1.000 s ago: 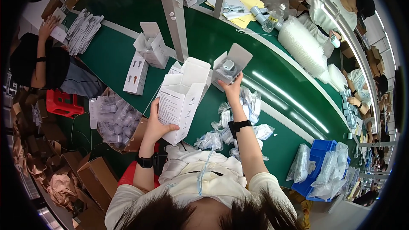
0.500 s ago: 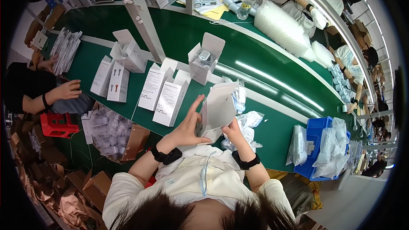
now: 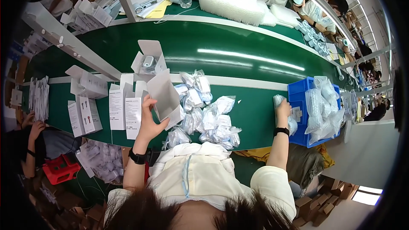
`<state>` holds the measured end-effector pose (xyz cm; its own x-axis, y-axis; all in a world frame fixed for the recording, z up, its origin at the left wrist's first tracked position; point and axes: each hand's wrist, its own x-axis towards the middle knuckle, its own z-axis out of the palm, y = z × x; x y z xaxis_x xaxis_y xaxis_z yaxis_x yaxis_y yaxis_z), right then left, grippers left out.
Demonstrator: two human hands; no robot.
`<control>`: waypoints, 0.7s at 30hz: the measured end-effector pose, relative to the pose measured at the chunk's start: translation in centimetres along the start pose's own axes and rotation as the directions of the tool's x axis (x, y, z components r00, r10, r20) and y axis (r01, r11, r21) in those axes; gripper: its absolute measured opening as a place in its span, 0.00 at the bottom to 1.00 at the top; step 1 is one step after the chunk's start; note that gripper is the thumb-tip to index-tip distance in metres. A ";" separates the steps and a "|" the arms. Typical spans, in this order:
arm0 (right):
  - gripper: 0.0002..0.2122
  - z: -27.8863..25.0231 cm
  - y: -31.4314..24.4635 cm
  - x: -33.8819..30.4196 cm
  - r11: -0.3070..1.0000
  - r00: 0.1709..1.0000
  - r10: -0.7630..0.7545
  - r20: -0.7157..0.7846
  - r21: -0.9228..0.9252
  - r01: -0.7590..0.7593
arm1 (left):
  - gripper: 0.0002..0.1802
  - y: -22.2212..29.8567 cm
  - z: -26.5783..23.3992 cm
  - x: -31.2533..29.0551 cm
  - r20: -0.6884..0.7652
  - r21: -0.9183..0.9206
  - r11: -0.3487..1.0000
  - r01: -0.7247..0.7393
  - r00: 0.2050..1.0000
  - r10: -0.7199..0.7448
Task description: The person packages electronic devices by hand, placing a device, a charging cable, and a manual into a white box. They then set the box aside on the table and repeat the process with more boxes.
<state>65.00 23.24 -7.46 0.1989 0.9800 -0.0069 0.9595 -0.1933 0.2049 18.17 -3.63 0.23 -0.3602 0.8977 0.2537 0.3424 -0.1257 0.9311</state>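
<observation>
My left hand point(image 3: 151, 123) grips an open white cardboard box point(image 3: 164, 96) with its flap raised and its hollow inside showing. Far to the right, my right hand point(image 3: 283, 110) is closed around a bubble-wrapped pack point(image 3: 292, 126) standing on the table against the blue bin point(image 3: 301, 136). Between my hands lies a heap of small clear plastic bags point(image 3: 213, 121) with pale items inside. Beyond the held box stands another open white box point(image 3: 156, 55) with a bagged grey device point(image 3: 148, 62) in it.
More white boxes point(image 3: 116, 106) stand left of my left hand. Several bubble-wrapped packs point(image 3: 326, 115) fill the bin. A metal post point(image 3: 81, 53) rises at the left. Across the green belt lies a large bubble-wrap roll point(image 3: 230, 4). Another person's hands point(image 3: 36, 127) are beside stacked flat white cartons point(image 3: 39, 98).
My right hand has let go of the box and reached right to the bubble-wrapped pack by the bin. My left hand still holds the box. The view has swung right.
</observation>
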 end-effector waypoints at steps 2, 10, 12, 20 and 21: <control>0.17 -0.3 0.2 0.7 0.999 0.999 -0.049 0.012 -0.010 0.049 | 0.41 0.3 -0.2 0.1 0.002 0.109 0.994 0.019 1.000 -0.020; 0.18 -8.5 0.9 -2.2 0.893 0.989 -0.128 -0.074 0.425 0.148 | 0.39 -0.7 -1.1 0.9 -0.006 0.294 0.949 0.109 0.994 -0.113; 0.18 -13.7 -3.6 -6.6 0.242 0.949 -0.186 -0.253 0.925 0.294 | 0.39 -1.3 -0.8 0.4 -0.034 0.229 0.971 0.062 0.998 -0.055; 0.22 -21.1 -25.5 -19.6 -0.814 0.900 -0.155 -0.407 0.569 0.118 | 0.39 -2.9 -0.1 0.1 -0.147 0.183 0.983 -0.017 0.988 0.044; 0.21 -20.5 -26.8 -20.1 -0.763 0.838 -0.258 -0.480 0.634 0.128 | 0.39 -3.0 -0.2 0.1 -0.149 0.186 0.982 -0.017 0.988 0.045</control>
<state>31.15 9.65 7.26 -0.1770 0.8942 0.4111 -0.5799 0.2427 -0.7777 16.93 -3.31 -2.45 -0.4700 0.8180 0.3316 0.5039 -0.0598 0.8617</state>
